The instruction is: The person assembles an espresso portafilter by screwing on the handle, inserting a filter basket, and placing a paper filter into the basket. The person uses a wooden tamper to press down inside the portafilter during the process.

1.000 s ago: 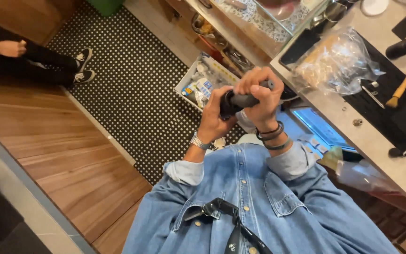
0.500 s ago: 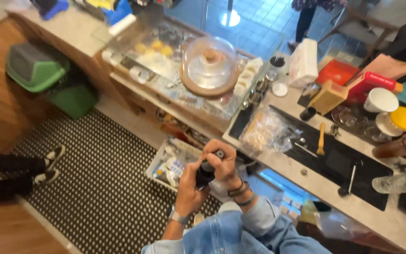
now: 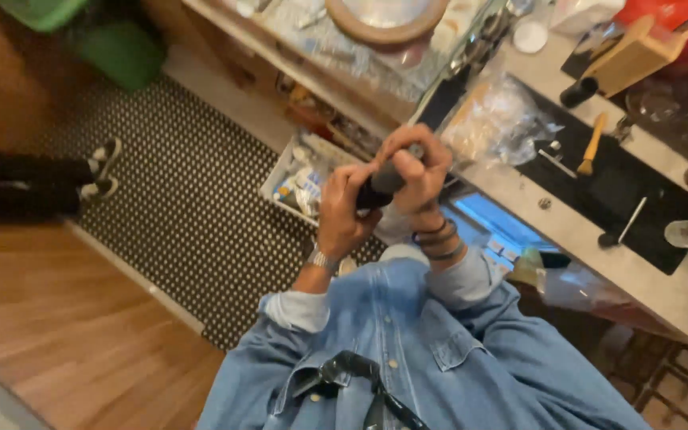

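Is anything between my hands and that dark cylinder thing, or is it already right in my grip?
Nothing visible stands between them. Both the left hand and the right hand are wrapped directly around the dark cylinder, held in the air in front of the counter, clear of its edge.

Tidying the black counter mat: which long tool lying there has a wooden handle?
The wooden-handled brush near the crinkled plastic bag; the thin metal tool is handle-less.

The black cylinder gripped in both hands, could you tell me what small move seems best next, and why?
Probably a short opposing twist: the left hand wraps the black cylinder at its lower end while the right hand caps its top, clear of the counter.
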